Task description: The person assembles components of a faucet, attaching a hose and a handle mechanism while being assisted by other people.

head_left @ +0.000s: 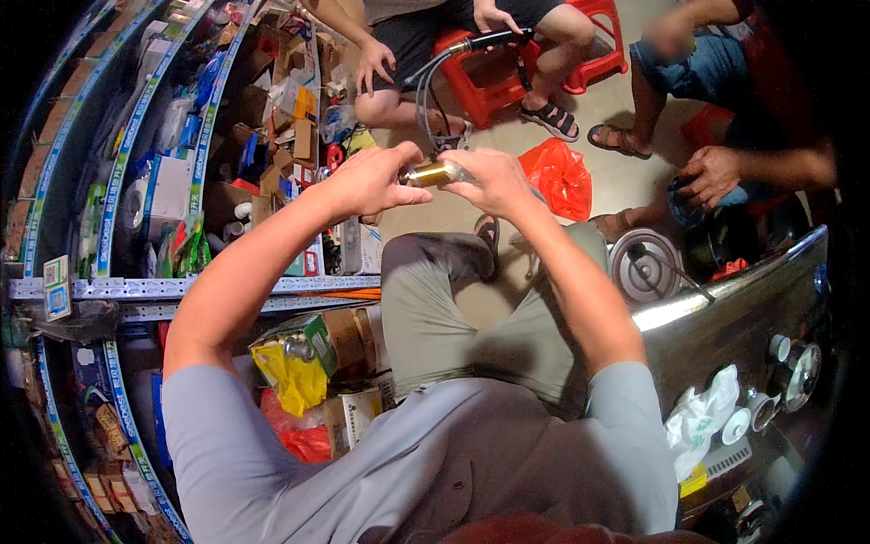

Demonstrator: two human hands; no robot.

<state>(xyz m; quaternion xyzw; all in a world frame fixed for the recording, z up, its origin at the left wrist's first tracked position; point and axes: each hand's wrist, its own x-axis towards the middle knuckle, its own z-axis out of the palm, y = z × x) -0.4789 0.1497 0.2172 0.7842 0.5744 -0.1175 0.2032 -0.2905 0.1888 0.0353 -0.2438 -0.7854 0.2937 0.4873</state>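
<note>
Stretched out in front of me, both hands hold a short gold-coloured metal cylinder [430, 173] between them, lying nearly level. My left hand [385, 179] has its fingers and thumb closed round the left end. At the other end, my right hand [497, 184] grips a greyish part of it, mostly covered by the fingers. The exact kind of the cylinder is too small to make out. Just beyond it, a co-worker's hand [494, 16] holds a black handle [494, 39] with thin dark hoses [424, 100] hanging down toward my hands.
Shelves [136, 172] packed with boxes and goods line the left. A red plastic bag [557, 179] lies on the floor ahead, near red stools [480, 91]. Another seated person's hands [711, 177] are at the right, above a dark table [725, 335] with a white bag [702, 417] and small containers.
</note>
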